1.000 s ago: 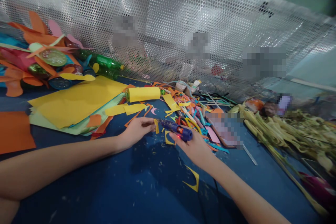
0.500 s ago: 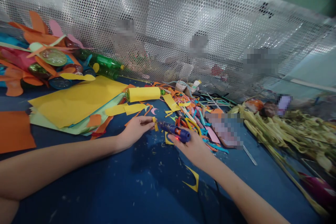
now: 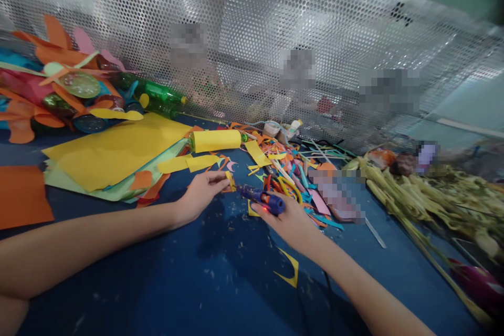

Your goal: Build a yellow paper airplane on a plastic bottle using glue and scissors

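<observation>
In my left hand (image 3: 202,194), thumb and fingers pinch a small folded piece of yellow paper (image 3: 230,181). My right hand (image 3: 289,220) is wrapped around a dark blue glue gun (image 3: 262,198) with a small red light and orange parts. Its nozzle points left at the yellow paper, close by; whether they touch I cannot tell. A cord runs down from the glue gun over the blue table (image 3: 177,283). Beyond my hands lies a green bottle wrapped in yellow paper (image 3: 218,140). A yellow paper offcut (image 3: 290,268) lies nearer to me.
Yellow sheets (image 3: 118,147) and an orange sheet (image 3: 23,197) lie left. Bottles with paper petals (image 3: 79,84) are heaped behind them. Colourful paper scraps, scissors (image 3: 289,189) and a phone-like slab (image 3: 334,194) are on the right, then dried husks (image 3: 425,205). Perforated metal (image 3: 252,21) borders the back.
My left hand has drawn slightly left and up with the yellow paper, widening the gap to the nozzle. My right hand and the glue gun have hardly moved.
</observation>
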`<state>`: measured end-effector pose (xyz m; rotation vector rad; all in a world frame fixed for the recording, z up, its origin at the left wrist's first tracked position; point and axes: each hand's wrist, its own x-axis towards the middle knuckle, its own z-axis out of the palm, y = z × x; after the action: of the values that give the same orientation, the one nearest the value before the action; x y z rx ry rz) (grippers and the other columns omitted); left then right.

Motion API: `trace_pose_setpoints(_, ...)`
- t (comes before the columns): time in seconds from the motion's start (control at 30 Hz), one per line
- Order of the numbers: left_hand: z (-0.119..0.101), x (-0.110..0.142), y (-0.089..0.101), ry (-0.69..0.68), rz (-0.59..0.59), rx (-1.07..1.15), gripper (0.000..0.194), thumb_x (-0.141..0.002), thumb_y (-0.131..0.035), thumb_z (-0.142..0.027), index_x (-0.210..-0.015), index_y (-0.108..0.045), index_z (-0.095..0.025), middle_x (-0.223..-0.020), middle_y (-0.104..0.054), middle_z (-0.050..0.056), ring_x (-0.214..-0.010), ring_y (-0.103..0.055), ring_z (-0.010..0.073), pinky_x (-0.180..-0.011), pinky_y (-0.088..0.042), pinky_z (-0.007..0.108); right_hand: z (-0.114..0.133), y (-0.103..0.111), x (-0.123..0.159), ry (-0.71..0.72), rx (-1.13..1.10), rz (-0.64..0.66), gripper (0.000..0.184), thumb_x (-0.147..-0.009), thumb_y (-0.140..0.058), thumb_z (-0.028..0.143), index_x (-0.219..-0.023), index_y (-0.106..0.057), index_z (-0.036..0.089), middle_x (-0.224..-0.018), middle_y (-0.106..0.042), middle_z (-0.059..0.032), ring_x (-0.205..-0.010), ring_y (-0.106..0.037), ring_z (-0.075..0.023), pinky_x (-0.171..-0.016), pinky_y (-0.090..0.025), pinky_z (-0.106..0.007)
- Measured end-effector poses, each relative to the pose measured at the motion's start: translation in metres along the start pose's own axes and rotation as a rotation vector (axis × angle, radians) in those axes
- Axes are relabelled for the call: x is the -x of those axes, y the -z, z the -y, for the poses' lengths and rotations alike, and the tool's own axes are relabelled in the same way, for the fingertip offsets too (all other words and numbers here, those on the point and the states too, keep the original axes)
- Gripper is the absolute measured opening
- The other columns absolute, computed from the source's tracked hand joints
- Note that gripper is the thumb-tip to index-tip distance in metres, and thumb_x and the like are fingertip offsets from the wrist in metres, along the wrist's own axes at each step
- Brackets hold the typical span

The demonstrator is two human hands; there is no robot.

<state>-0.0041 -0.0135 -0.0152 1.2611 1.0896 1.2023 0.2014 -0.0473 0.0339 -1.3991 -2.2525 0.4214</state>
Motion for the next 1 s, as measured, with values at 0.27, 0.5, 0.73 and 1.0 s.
trace_pose_setpoints(0.27, 0.003, -0.001, 0.002, -0.044, 0.018, -0.015, 0.022, -0.074, -0.06, -0.032, -0.088, -0.067, -0.016, -0.088, -0.068, 0.004, -0.083, -0.06, 0.0181, -0.08, -0.045, 0.029, -0.002, 0.001, 0.001, 0.016, 0.016, 0.009, 0.03, -0.081, -0.048, 0.046, -0.082, -0.063, 0.021, -0.077, -0.067, -0.0055, -0.069, -0.063, -0.02, -0.058, -0.044, -0.027)
trace_pose_setpoints(0.5, 0.002, 0.0, 0.003, -0.047, 0.033, -0.009, 0.022, -0.075, -0.059, -0.03, -0.089, -0.067, -0.016, -0.084, -0.068, 0.003, -0.077, -0.06, 0.0162, -0.076, -0.045, 0.027, 0.0, 0.005, 0.0, 0.01, 0.05, 0.028, 0.03, -0.082, -0.048, 0.045, -0.084, -0.064, 0.02, -0.079, -0.068, -0.0059, -0.072, -0.063, -0.0202, -0.062, -0.045, -0.028)
trace_pose_setpoints(0.73, 0.001, 0.0, 0.001, 0.008, 0.017, 0.068, 0.024, -0.073, -0.062, -0.03, -0.091, -0.066, -0.015, -0.09, -0.069, 0.005, -0.083, -0.061, 0.0176, -0.081, -0.045, 0.03, -0.004, 0.014, -0.005, 0.035, 0.062, -0.075, 0.03, -0.085, -0.045, 0.043, -0.078, -0.065, 0.022, -0.074, -0.067, -0.0045, -0.07, -0.063, -0.0203, -0.064, -0.047, -0.03)
trace_pose_setpoints(1.0, -0.007, 0.004, -0.001, 0.031, 0.083, 0.151, 0.023, -0.07, -0.066, -0.03, -0.086, -0.068, -0.013, -0.09, -0.069, 0.006, -0.082, -0.061, 0.0169, -0.081, -0.047, 0.03, -0.041, 0.014, -0.019, -0.006, 0.227, -0.47, 0.039, -0.083, -0.043, 0.047, -0.101, -0.056, 0.015, -0.098, -0.062, -0.014, -0.096, -0.058, -0.0288, -0.08, -0.046, -0.04)
